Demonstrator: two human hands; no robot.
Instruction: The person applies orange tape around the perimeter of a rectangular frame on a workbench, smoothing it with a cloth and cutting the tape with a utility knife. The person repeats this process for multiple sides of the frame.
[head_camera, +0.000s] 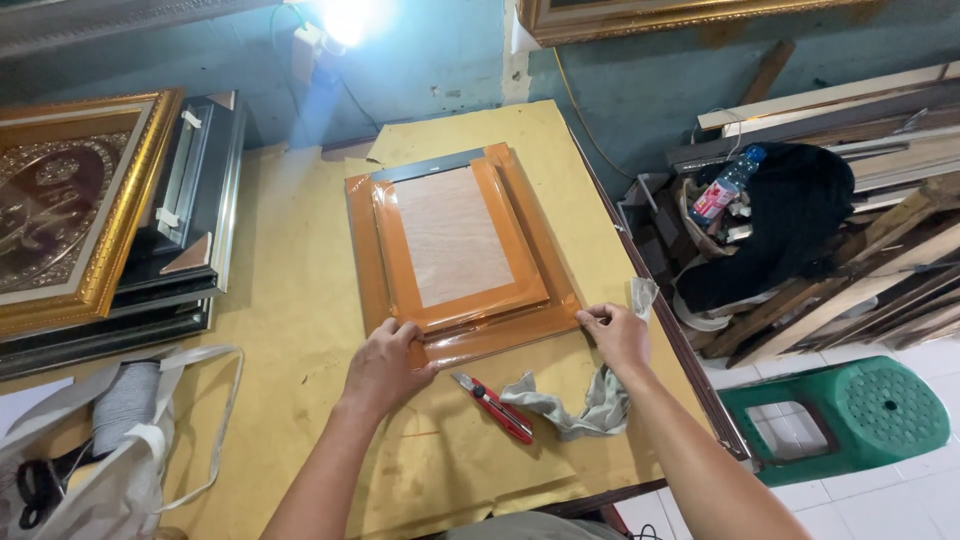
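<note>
- My left hand lies flat on the near edge of the picture frame, fingers spread and pressing down, not closed around anything.
- My right hand pinches the frame's near right corner, fingertips closed on the clear plastic wrap there.
- The frame lies face down on the tabletop, just ahead of my fingers, its pale backing board framed by orange-brown strips.
- The strips already run along the left, right and near sides; at the far edge a dark bar shows, so I judge that side is not yet covered.
- The near edge looks glossy and creased under my fingers, which suggests it is being smoothed at the moment.
- A red box cutter lies between my wrists, just behind my fingers, untouched.
- A grey rag sits beside it, under my right wrist.
- Left of my fingers, well apart, stand stacked frames, one of them gold.
</note>
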